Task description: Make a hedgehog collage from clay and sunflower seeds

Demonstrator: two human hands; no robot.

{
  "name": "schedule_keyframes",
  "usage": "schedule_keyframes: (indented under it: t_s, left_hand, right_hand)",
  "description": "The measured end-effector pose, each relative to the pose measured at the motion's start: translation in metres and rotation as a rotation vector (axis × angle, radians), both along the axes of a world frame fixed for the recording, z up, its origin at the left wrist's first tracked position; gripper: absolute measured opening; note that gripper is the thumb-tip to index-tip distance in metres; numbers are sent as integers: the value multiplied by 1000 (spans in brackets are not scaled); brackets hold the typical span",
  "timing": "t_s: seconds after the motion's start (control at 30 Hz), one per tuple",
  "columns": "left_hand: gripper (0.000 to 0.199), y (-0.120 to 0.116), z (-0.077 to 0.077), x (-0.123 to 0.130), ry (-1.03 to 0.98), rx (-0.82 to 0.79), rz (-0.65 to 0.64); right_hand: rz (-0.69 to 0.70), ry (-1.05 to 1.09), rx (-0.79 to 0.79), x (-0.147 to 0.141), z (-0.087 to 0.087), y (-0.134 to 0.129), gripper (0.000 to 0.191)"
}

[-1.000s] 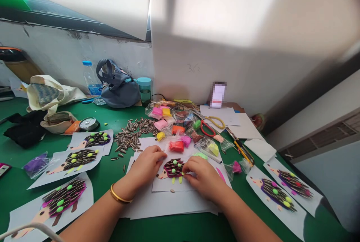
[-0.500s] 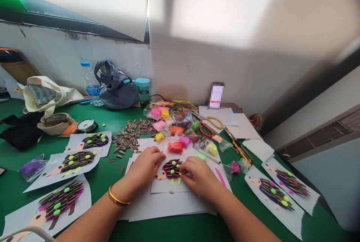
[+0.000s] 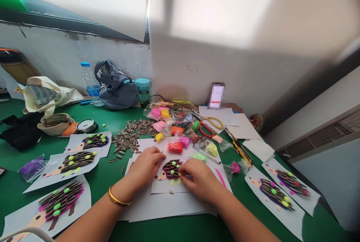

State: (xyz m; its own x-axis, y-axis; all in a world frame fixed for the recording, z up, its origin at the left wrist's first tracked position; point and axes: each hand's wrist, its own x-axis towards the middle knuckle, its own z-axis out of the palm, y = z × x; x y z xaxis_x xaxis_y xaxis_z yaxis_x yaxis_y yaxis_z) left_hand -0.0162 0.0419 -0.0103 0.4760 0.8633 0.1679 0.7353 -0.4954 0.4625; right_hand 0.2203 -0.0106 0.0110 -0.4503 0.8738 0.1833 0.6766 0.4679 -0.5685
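A small hedgehog picture [image 3: 172, 169], with dark seed spines, a purple edge, green dots and yellow-green feet, lies on white paper [image 3: 163, 188]. My left hand [image 3: 147, 165], a gold bangle on its wrist, rests at the upper left of that paper with its fingers together; whatever they may hold is hidden. At the right side of the hedgehog, my right hand [image 3: 192, 174] has thumb and forefinger pinched against its edge. The spot between those fingertips is too small to make out. One loose seed [image 3: 171, 192] lies below the feet.
Behind the paper are a seed pile [image 3: 132, 133], bagged clay [image 3: 174, 147], red scissors [image 3: 206, 129] and a cutter [image 3: 242, 152]. Finished hedgehog sheets lie left [image 3: 75, 161] and right [image 3: 274, 195]. A bag [image 3: 119, 93], cup [image 3: 143, 92] and phone [image 3: 216, 96] stand farther back.
My right hand has shifted very slightly at the hedgehog's right edge, its fingertips a little higher. My left hand stays where it was.
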Motion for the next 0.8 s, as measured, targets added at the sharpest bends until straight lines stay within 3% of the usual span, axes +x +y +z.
schedule_keyframes:
  t_s: [0.4, 0.8]
  left_hand:
    - [24, 0, 1, 0, 8, -12, 6]
    - [24, 1, -1, 1, 27, -6, -1]
  right_hand:
    - [-11, -47, 107, -7, -8, 0, 9]
    - [-11, -35, 117, -6, -7, 0, 10]
